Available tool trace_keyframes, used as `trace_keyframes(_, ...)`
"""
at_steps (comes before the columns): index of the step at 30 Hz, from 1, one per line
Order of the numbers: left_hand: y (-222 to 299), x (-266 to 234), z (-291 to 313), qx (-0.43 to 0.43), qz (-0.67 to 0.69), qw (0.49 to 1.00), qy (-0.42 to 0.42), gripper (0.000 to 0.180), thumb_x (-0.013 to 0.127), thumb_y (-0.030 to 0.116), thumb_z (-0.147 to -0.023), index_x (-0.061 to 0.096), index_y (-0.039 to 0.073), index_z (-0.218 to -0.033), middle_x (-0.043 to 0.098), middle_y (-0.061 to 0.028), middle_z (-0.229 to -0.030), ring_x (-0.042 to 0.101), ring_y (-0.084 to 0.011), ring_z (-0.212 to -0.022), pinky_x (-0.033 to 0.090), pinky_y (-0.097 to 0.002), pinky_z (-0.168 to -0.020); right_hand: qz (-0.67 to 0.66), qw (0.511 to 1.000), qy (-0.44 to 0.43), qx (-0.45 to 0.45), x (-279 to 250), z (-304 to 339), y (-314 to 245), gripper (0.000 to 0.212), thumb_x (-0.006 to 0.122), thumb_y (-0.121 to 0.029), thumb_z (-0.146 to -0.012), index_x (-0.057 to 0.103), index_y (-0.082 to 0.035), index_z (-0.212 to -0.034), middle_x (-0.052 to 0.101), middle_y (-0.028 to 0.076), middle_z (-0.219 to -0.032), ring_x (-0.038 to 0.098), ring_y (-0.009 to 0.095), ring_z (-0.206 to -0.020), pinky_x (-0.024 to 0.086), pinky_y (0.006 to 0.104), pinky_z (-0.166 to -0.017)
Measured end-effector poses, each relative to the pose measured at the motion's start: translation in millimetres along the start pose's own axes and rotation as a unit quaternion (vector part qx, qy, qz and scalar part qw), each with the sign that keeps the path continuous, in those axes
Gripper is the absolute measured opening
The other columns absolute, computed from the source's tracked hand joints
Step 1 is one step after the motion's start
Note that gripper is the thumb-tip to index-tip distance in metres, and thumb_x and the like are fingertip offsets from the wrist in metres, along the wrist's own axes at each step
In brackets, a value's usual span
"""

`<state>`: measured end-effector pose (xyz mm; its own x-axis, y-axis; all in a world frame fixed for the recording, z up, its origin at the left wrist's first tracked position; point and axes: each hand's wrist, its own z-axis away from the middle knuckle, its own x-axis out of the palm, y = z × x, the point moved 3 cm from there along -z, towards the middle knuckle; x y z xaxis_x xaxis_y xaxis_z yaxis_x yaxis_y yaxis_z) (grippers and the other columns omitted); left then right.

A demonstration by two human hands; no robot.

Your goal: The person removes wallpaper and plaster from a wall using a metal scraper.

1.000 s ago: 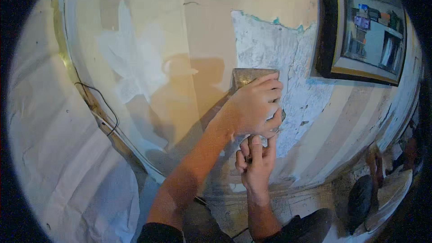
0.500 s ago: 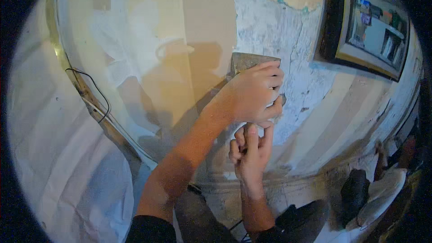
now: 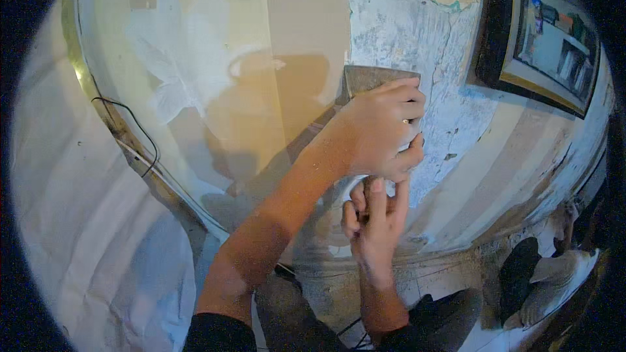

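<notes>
Still, the left hand [image 3: 378,135] clamps the scraper [image 3: 373,77] above the right hand [image 3: 379,231], whose hold is unclear.

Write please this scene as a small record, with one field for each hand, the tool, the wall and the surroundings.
Left hand: left hand, fingers curled over the flat blade
Right hand: right hand, just below the left, thumb pointing up; its grip is partly hidden
Tool: flat blade, greyish, broad edge upward; lower part hidden by the left hand
Wall: striped wall, with a pale rough patch around the blade's upper right
Right side: dark-framed glass panel, on the wall
Left side: pale sheet; thin black cable
</notes>
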<state>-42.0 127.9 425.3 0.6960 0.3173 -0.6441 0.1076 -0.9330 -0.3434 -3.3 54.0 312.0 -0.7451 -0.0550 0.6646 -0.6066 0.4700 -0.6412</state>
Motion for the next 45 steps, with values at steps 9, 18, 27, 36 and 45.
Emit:
trace_keyframes(9,-4,-3,-3,-0.008,0.004,1.0,0.016,0.018,0.064,0.015,-0.071,0.062,-0.002,-0.065,0.06,-0.0137,-0.082,0.058,-0.0319,-0.097,0.042,-0.0454,-0.104,0.031,0.999,-0.004,-0.009,2,-2,-6,0.018,0.05,-0.023,-0.1,0.041,-0.013,-0.113,0.038,0.0,-0.067,0.029,0.005,-0.041,0.022,0.0192,-0.033)
trace_keyframes(18,-6,-7,-8,-0.01,-0.026,0.999,0.045,0.022,0.067,0.021,-0.063,0.059,0.0,-0.061,0.06,-0.0146,-0.079,0.058,-0.0341,-0.093,0.044,-0.0447,-0.101,0.006,1.0,-0.012,-0.012,10,-4,-1,0.011,0.045,-0.02,-0.102,0.041,-0.014,-0.111,0.037,0.001,-0.07,0.024,0.005,-0.041,0.02,0.0197,-0.033)
trace_keyframes(27,-9,-16,-15,-0.019,-0.013,0.998,0.061,0.024,0.065,0.019,-0.067,0.055,-0.001,-0.057,0.057,-0.0136,-0.075,0.058,-0.0356,-0.088,0.045,-0.0431,-0.099,0.017,0.999,-0.029,-0.031,18,-10,-11,0.014,0.046,-0.02,-0.102,0.04,-0.015,-0.114,0.035,0.0,-0.07,0.025,0.005,-0.043,0.022,0.0194,-0.033)
trace_keyframes(36,-7,-8,-13,-0.001,-0.024,1.0,0.003,0.022,0.064,0.017,-0.068,0.057,-0.001,-0.058,0.058,-0.0151,-0.077,0.058,-0.0357,-0.09,0.044,-0.0441,-0.099,0.038,0.999,-0.016,-0.01,9,-8,-18,0.011,0.047,-0.022,-0.101,0.042,-0.015,-0.106,0.037,0.0,-0.067,0.025,0.004,-0.042,0.019,0.0193,-0.033)
trace_keyframes(45,-2,-15,-24,0.053,-0.07,0.995,-0.045,0.024,0.063,0.019,-0.068,0.057,-0.001,-0.057,0.057,-0.0153,-0.074,0.057,-0.0359,-0.09,0.044,-0.0449,-0.099,0.031,0.999,-0.012,-0.026,18,-12,-24,0.009,0.048,-0.02,-0.101,0.042,-0.016,-0.105,0.036,-0.001,-0.069,0.025,0.005,-0.044,0.021,0.0193,-0.034)
